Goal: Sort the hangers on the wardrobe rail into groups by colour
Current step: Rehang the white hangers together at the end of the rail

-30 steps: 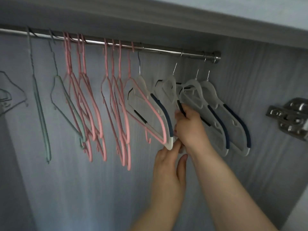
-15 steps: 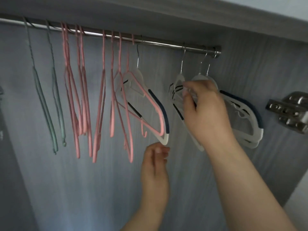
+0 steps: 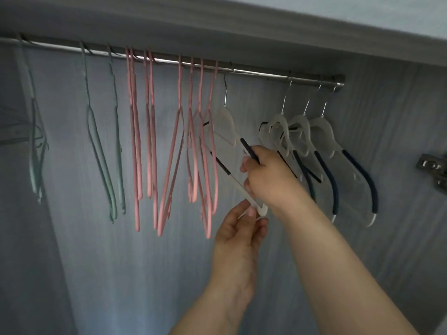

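Both hands (image 3: 268, 177) up on white hanger (image 3: 226, 126)

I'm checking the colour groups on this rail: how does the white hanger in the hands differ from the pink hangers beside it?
The white hanger is broad, flat plastic with dark blue grip strips and a bare metal hook; the pink hangers are thin, coated rods, pink up to the hook. The right hand grips the white hanger and the left hand pinches its lower tip; no hand touches the pink ones. All hang on the same rail.
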